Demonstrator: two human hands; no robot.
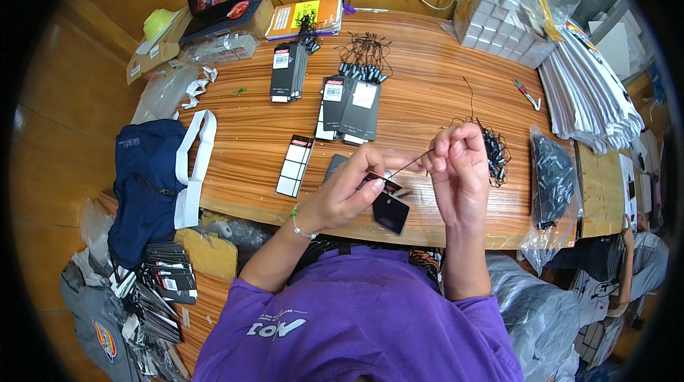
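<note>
Head view shows the left hand (349, 193) pinching a black hang tag (391, 210) just above the table edge, while the right hand (459, 161) is closed on a thin black string (412, 163) drawn taut between both grips. Threading likely goes best with the string kept tight and the tag steady below the left fingertips.

striped wooden table (427, 97), wooden floor (64, 118)

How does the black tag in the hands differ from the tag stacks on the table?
The black tag is single, lifted off the wooden table and tilted, pinched by the left hand; a thin cord runs to the right hand. The tag stacks lie flat, layered, untouched. Both are dark rectangular cards.
</note>
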